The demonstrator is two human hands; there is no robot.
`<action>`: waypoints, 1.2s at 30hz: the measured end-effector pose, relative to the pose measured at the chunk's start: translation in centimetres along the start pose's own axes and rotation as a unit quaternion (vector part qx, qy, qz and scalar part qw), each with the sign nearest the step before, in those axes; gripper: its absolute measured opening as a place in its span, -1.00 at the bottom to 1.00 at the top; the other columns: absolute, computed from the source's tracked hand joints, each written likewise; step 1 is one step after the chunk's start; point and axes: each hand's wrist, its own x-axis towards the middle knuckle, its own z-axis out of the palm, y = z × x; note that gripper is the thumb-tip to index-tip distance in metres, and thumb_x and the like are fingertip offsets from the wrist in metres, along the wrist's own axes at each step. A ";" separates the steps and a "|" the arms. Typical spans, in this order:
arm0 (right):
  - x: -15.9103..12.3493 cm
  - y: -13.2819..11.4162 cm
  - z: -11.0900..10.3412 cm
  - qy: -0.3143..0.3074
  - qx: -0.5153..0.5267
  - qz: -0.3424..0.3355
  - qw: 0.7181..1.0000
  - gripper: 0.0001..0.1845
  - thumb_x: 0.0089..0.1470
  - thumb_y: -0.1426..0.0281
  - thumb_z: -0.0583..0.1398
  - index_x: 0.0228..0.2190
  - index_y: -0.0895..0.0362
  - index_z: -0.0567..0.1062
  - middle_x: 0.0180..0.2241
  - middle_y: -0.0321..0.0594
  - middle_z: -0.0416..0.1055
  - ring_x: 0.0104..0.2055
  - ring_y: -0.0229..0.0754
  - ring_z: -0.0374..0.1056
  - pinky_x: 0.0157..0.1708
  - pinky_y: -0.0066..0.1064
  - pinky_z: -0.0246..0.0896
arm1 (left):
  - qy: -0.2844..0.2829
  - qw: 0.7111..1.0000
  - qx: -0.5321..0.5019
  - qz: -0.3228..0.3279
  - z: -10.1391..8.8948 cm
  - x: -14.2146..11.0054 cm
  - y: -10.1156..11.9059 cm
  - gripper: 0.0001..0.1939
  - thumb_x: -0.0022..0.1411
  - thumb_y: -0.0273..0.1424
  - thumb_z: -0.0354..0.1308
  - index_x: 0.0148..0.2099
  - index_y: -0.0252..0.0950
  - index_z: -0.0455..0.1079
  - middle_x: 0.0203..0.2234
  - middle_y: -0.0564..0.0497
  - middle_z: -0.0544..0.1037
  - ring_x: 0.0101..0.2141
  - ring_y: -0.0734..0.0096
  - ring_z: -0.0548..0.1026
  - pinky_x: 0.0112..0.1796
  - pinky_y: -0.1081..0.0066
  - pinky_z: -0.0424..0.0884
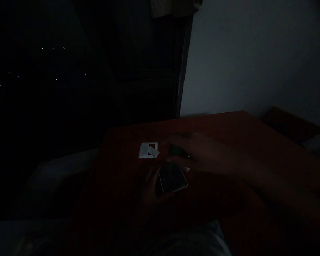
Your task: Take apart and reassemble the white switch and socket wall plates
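In the dim light, my left hand (150, 190) curves round the left side of a dark, flat square object (173, 177) with a pale edge, its thumb along the near side. My right hand (198, 151) reaches in from the right, its thumb and fingers closed about a dark green object (176, 150) just above the far side of the square one. What the green object is cannot be made out. Beyond my left hand lies a white rectangular frame (143, 150), with a small white card-like piece (153, 152) resting askew across its opening.
A reddish-brown table (216, 124) carries these things. Behind it stand a pale wall (250, 60) and a dark window (56, 60) with small points of light. A small pale scrap (186, 169) shows under my right hand. Cloth hangs at the top (173, 8).
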 end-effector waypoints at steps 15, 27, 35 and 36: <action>-8.9 5.3 3.4 0.221 0.203 0.219 0.929 -0.75 0.12 0.28 0.19 -0.15 0.07 0.40 -0.20 -0.17 0.47 -0.15 -0.09 0.43 -0.16 -0.24 0.36 | -0.017 0.997 0.053 0.047 -2.8 0.5 1.7 -0.64 0.24 -0.39 0.09 0.09 -0.14 0.32 0.08 -0.05 0.34 0.04 0.17 0.36 0.02 0.18 0.32; -14.1 5.4 5.6 0.331 0.199 0.331 0.861 -0.74 0.05 0.18 0.23 -0.22 0.01 0.46 -0.17 -0.15 0.47 -0.12 0.01 0.42 -0.13 -0.15 0.40 | -0.123 0.982 0.116 0.081 -4.8 3.7 3.6 -0.79 0.23 -0.49 0.04 -0.32 -0.13 0.47 -0.33 0.03 0.53 -0.29 0.27 0.49 -0.21 0.29 0.38; -14.3 5.1 6.1 0.326 0.214 0.345 0.854 -0.74 0.03 0.18 0.25 -0.22 -0.01 0.46 -0.16 -0.20 0.48 -0.13 -0.05 0.43 -0.15 -0.26 0.40 | -0.121 0.981 0.119 0.090 -4.9 4.1 3.4 -0.80 0.24 -0.44 0.04 -0.24 -0.09 0.48 -0.22 -0.01 0.55 -0.12 0.17 0.47 -0.07 0.17 0.36; -14.3 5.1 6.1 0.325 0.211 0.345 0.855 -0.74 0.03 0.19 0.25 -0.21 -0.01 0.46 -0.16 -0.20 0.48 -0.12 -0.04 0.43 -0.14 -0.26 0.40 | -0.123 0.981 0.123 0.091 -4.9 4.1 3.4 -0.81 0.23 -0.44 0.05 -0.25 -0.10 0.48 -0.23 -0.01 0.55 -0.11 0.16 0.47 -0.06 0.16 0.36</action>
